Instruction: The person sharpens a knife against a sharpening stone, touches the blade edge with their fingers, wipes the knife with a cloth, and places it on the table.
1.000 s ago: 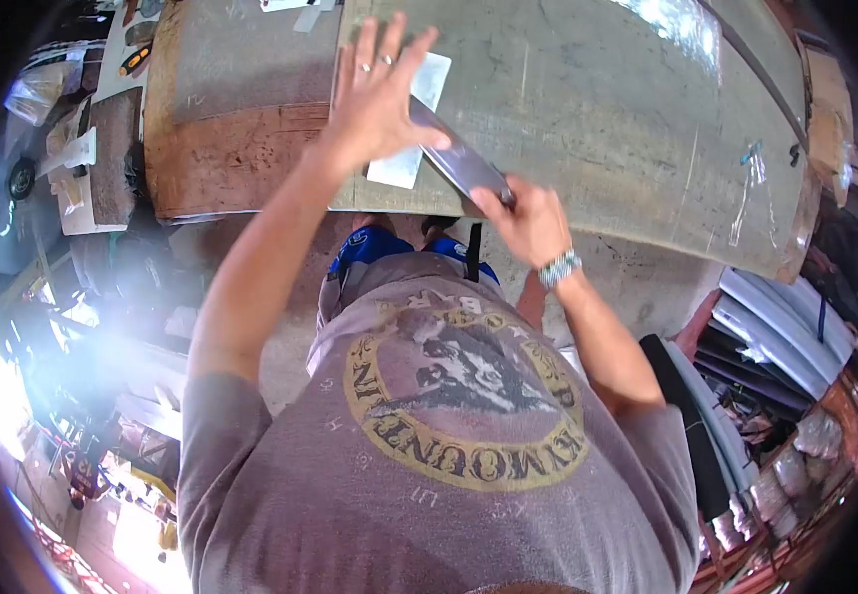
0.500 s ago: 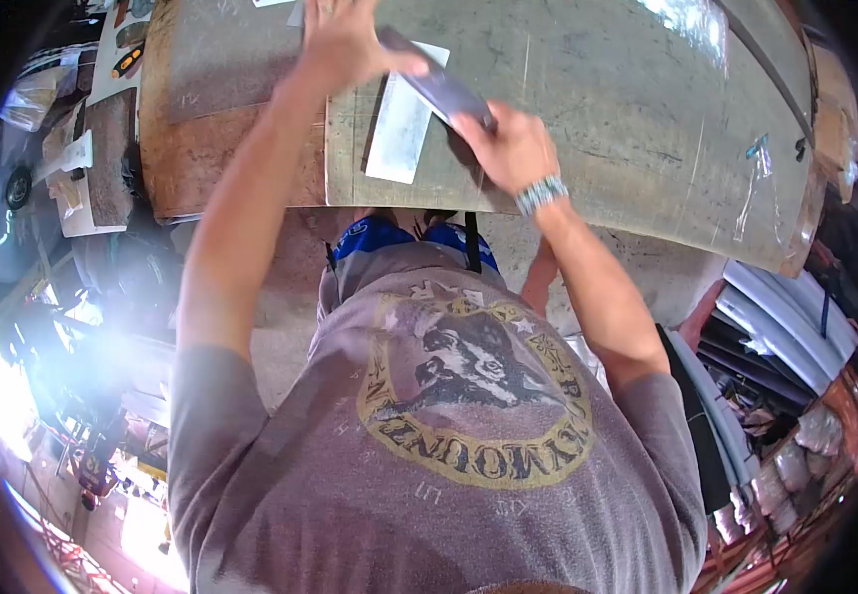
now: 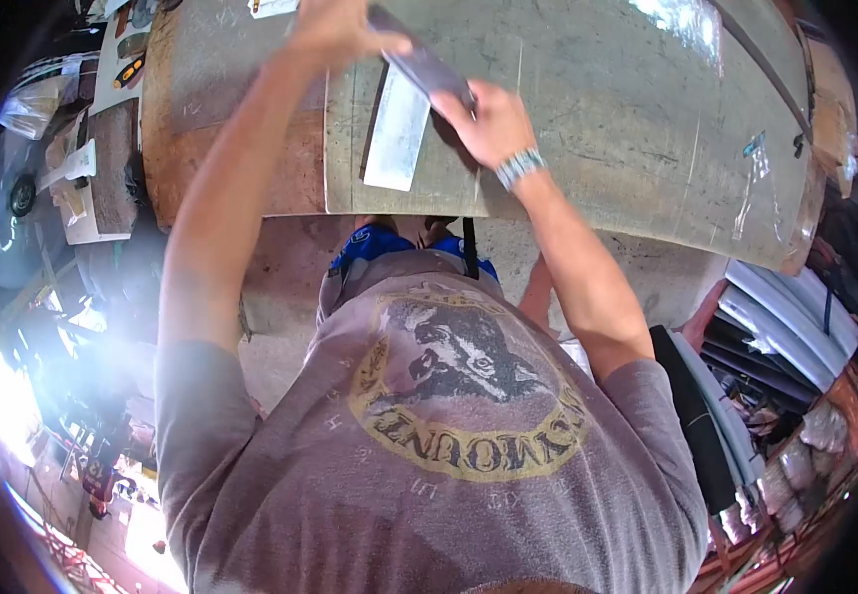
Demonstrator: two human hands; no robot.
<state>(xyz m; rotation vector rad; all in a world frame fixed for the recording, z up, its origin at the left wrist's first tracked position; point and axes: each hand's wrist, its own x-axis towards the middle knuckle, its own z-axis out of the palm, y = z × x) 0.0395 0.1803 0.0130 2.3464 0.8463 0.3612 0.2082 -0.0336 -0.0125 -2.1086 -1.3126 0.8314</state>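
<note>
My right hand is closed on the near end of a long dark flat bar, with the thumb along its side. The bar slants up and to the left over a white rectangular plate, which lies on the worktable. My left hand is at the top edge of the view, open, its thumb stretched out across the far part of the bar. The tips of its other fingers are cut off by the frame.
An orange and black cutter lies at the upper left, near a white-handled tool. Grey curved panels are stacked at the right. A long dark strip crosses the table's right side. My feet are below the table's front edge.
Both hands and the dark bar have moved up and left. The left hand's spread fingers have mostly left the view, and more of the white plate shows.
</note>
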